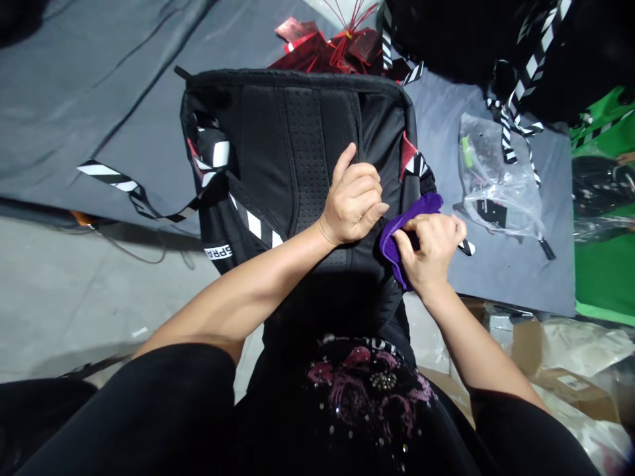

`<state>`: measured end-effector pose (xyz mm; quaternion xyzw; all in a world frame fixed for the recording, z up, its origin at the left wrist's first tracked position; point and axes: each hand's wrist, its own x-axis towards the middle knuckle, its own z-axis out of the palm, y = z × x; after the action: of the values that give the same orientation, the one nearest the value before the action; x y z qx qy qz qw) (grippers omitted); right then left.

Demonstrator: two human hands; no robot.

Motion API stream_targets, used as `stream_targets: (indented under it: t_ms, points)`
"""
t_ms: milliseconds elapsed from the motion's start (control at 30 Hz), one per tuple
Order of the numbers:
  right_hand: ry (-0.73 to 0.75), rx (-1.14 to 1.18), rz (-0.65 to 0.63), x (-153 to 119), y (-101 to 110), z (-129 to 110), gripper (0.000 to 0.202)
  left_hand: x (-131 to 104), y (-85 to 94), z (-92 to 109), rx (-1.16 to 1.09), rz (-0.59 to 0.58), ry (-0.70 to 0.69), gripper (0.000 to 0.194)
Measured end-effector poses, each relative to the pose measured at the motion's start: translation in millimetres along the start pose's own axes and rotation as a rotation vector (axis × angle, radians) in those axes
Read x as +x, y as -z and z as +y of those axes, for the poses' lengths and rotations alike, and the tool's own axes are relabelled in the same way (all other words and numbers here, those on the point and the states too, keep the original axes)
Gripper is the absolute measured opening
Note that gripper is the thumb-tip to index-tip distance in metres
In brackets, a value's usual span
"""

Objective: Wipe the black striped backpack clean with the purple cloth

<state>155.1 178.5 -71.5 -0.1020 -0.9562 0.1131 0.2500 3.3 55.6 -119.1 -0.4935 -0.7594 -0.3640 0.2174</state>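
A black backpack [258, 132] lies with its padded back panel up at the near edge of a grey-covered table, striped black-and-white straps at its sides. Over the panel, right of its middle, is my left hand [353, 201], fingers curled in and thumb pressed near them; whether anything small is inside is hidden. My right hand [430, 248] grips a purple cloth [393, 254] at the bag's right edge, thumb and fingers pinching it.
Red shiny foil pieces [322, 49] lie behind the bag. To the right on the grey table [550, 284] is a clear plastic bag [501, 178] with small items. Cardboard boxes [575, 393] stand below at the right, and a green surface [602, 264] lies beyond.
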Motion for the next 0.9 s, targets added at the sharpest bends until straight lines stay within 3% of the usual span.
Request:
stream_targets:
  t_ms: [133,300,433,700,900]
  points:
    - [0.052,-0.042,-0.074,8,0,-6,0.030,1,0.3,0,-0.002,-0.007,0.007,0.042]
    - [0.120,0.089,-0.230,5,3,1,0.044,6,5.5,6,-0.020,0.040,-0.011,0.047]
    - [0.035,0.129,-0.196,3,1,-2,0.044,6,5.3,6,-0.029,0.056,-0.022,0.047]
    - [-0.078,0.123,-0.034,8,-5,-5,0.009,1,0.1,1,0.003,-0.031,0.022,0.043]
    - [-0.198,0.161,-0.070,25,-12,-4,0.022,5,4.6,5,-0.014,0.000,0.038,0.048]
